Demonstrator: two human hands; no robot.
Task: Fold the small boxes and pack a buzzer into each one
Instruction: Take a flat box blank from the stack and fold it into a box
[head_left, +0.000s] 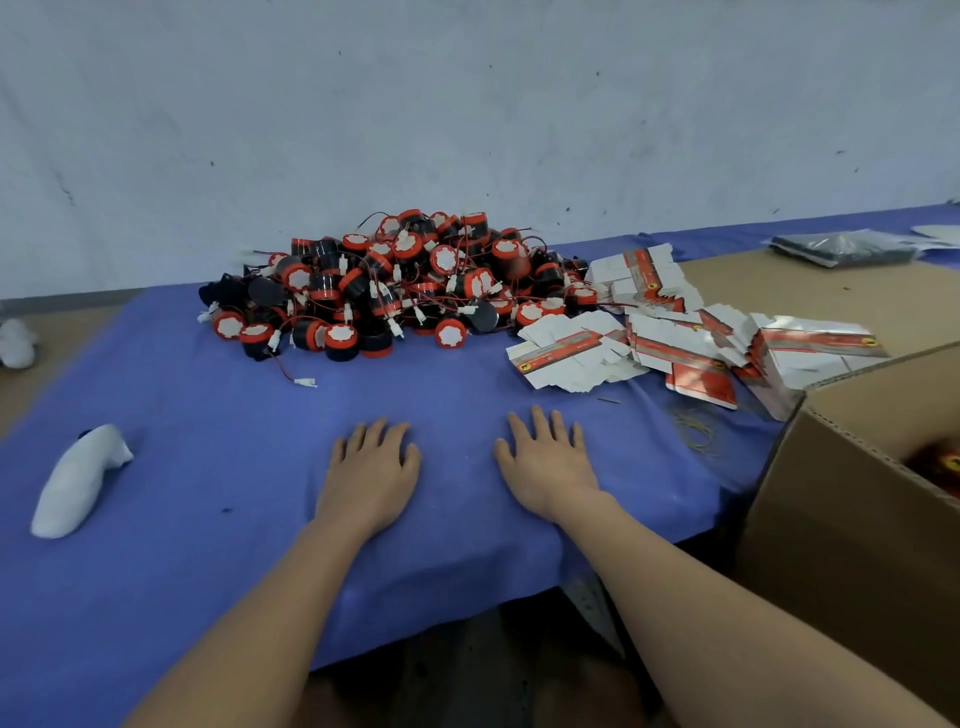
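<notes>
1. The cardboard carton (831, 519) stands open, well right of the pile of buzzers (395, 280). Something red lies inside, too blurred to name.
2. The pile holds small hard drums, probably light. Their thin wires look tangled, so grip one by its body.
3. Flat boxes (675, 338) fan out just right of the pile. The thin card likely creases, so hold the edges.
4. The left hand (371, 467) and right hand (545, 462) lie spread and empty, nearer than the pile.

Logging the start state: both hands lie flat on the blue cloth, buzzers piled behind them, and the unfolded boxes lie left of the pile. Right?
Not quite. The head view shows the unfolded boxes right of the buzzer pile, not left. The left hand and right hand do lie flat on the blue cloth.
</notes>
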